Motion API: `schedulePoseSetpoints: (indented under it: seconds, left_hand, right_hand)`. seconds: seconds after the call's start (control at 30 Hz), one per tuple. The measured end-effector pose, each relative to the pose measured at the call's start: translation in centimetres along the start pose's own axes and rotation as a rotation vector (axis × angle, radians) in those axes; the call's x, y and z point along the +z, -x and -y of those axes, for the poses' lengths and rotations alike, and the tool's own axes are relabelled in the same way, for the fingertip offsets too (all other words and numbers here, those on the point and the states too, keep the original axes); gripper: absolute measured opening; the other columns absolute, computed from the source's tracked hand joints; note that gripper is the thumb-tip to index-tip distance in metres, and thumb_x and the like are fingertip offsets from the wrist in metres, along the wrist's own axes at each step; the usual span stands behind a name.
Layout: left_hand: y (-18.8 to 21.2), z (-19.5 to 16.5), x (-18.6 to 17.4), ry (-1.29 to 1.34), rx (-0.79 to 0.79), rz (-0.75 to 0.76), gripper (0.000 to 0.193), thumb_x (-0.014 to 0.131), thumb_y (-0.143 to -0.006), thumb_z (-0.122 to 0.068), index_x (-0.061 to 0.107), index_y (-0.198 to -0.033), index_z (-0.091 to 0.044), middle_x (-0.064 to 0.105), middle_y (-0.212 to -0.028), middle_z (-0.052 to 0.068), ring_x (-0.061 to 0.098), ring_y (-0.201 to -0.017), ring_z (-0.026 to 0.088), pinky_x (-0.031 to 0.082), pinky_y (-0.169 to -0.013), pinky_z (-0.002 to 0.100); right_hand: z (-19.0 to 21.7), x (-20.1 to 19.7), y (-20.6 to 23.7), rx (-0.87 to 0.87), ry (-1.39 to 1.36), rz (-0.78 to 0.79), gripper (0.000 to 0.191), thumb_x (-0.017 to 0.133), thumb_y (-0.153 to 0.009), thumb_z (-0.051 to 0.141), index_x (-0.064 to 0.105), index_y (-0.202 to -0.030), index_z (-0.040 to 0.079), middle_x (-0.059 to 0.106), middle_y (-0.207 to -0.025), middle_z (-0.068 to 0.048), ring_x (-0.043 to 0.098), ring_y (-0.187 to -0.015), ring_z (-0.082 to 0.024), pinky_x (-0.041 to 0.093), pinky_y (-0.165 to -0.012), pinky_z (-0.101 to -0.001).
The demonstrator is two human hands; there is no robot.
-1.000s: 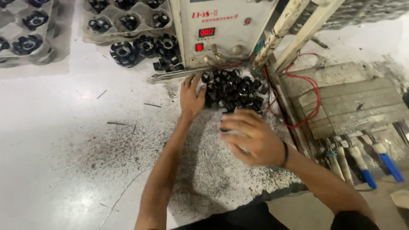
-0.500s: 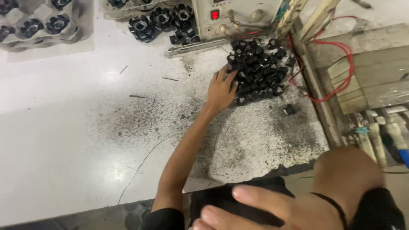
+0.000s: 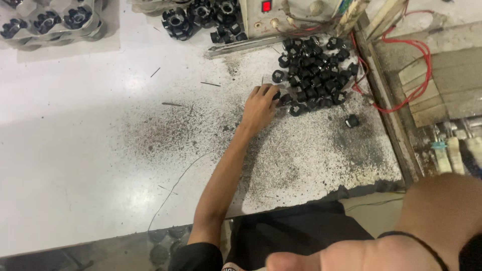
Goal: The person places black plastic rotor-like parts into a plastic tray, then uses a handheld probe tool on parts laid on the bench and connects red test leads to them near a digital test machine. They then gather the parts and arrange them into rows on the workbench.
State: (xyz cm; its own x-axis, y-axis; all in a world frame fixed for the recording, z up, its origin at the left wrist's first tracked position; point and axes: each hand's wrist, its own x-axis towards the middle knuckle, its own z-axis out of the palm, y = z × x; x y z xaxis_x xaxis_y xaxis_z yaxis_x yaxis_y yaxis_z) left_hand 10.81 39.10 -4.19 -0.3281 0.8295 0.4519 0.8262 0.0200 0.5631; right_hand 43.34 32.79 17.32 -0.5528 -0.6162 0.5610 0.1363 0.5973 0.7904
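Reaching forward with arm outstretched, the left hand (image 3: 260,106) lies palm-down on the speckled worktop (image 3: 100,150), fingers curled onto the pile of small black parts (image 3: 314,73). The right hand (image 3: 351,256) sits blurred near the camera; I cannot tell its grip.

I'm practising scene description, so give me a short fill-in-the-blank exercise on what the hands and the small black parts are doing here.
1. The left hand rests at the edge of a pile of small ____ parts.
2. One stray part lies to the ____ of the pile.
3. The right hand wears a thin black ____ at the wrist.

Missing words: black; right; band
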Motion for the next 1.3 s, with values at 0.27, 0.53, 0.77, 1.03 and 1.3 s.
schedulePoseSetpoints:
  seconds: [0.27, 0.53, 0.77, 1.03, 1.3]
  left_hand:
    - [-0.6, 1.4, -2.9, -0.061, -0.065, 0.127, 0.032, 0.072, -0.079, -0.001, 0.07, -0.111, -0.006, 0.07, -0.107, 0.015, 0.068, -0.105, 0.04, 0.056, -0.088, 0.049]
    - [-0.2, 1.3, -5.6, -0.116, -0.188, 0.371, 0.028, 0.072, -0.084, -0.004, 0.079, -0.11, -0.014, 0.071, -0.105, 0.014, 0.07, -0.099, 0.034, 0.057, -0.086, 0.046]
    - [-0.5, 1.3, -7.4, -0.054, -0.166, 0.366, 0.039, 0.08, -0.074, -0.014, 0.075, -0.113, -0.011, 0.07, -0.101, 0.017, 0.068, -0.098, 0.038, 0.055, -0.085, 0.048]
    - [-0.3, 3.2, -6.8, 0.015, -0.071, 0.362, 0.038, 0.066, -0.083, -0.005, 0.078, -0.118, -0.014, 0.073, -0.104, 0.018, 0.07, -0.1, 0.037, 0.055, -0.091, 0.048]
    - [-0.6, 3.6, -6.2, 0.025, -0.196, 0.444, 0.038, 0.063, -0.085, -0.002, 0.078, -0.117, -0.016, 0.074, -0.106, 0.015, 0.073, -0.096, 0.031, 0.057, -0.09, 0.042]
  right_hand:
    - [-2.5, 15.7, 4.4, 0.892, -0.731, 0.32, 0.032, 0.063, -0.115, 0.02, 0.065, -0.139, 0.0, 0.068, -0.139, -0.017, 0.069, -0.122, -0.032, 0.055, -0.104, -0.041]
    - [7.4, 26.5, 11.6, 0.654, -0.578, 0.849, 0.032, 0.073, -0.101, 0.026, 0.074, -0.125, 0.006, 0.065, -0.109, -0.011, 0.055, -0.105, -0.027, 0.036, -0.097, -0.0464]
    - [8.8, 26.1, 8.8, 0.679, -0.763, 0.711, 0.032, 0.071, -0.082, 0.008, 0.074, -0.113, 0.002, 0.07, -0.112, -0.015, 0.064, -0.105, -0.029, 0.048, -0.095, -0.0436]
    - [11.1, 24.2, 8.1, 1.021, -1.089, 0.687, 0.028, 0.072, -0.082, 0.006, 0.071, -0.109, -0.003, 0.077, -0.084, -0.016, 0.075, -0.066, -0.026, 0.058, -0.056, -0.0367]
    - [12.6, 26.9, 7.5, 1.027, -0.951, 0.785, 0.013, 0.074, -0.089, 0.013, 0.067, -0.089, 0.002, 0.072, -0.067, -0.014, 0.071, -0.055, -0.024, 0.056, -0.05, -0.0372]
